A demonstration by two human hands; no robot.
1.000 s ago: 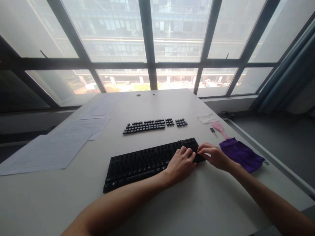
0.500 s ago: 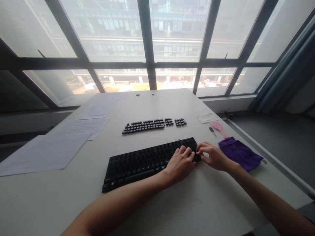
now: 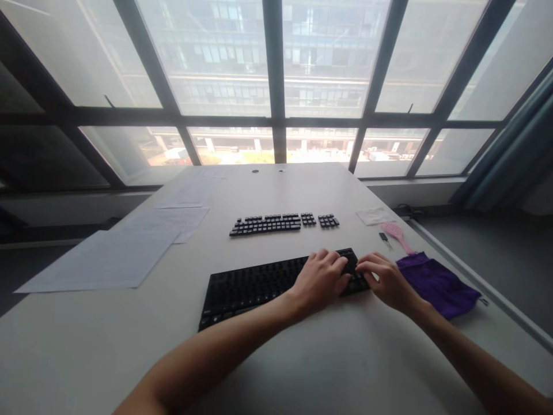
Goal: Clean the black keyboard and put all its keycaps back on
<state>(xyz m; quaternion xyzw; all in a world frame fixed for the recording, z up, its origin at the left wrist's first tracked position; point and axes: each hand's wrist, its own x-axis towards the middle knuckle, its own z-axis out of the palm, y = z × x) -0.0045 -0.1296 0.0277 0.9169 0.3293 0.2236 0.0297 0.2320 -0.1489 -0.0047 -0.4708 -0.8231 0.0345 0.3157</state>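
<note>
A black keyboard [image 3: 254, 283] lies at a slant on the white table, most of its keycaps off and a few left along the near row. My left hand [image 3: 322, 276] is bent over its right part, fingers curled down against the number pad and fingertips partly hidden. At the right end of the keyboard, my right hand [image 3: 382, 279] has thumb and fingers pinched together; anything between them is too small to make out. Beyond the keyboard, the removed black keycaps [image 3: 270, 225] stand in keyboard order, with two smaller groups at their right.
Right of my hands lie a purple cloth pouch [image 3: 438, 286], a pink brush [image 3: 395, 231], a small black-and-metal tool [image 3: 384, 238] and a clear plastic bag [image 3: 374, 216]. White paper sheets [image 3: 103, 259] cover the table's left side. Large windows [image 3: 224, 63] stand behind.
The view has turned slightly left, so everything sits farther right. My left hand has shifted slightly back along the number pad, and my right hand stays pinched at the keyboard's right end.
</note>
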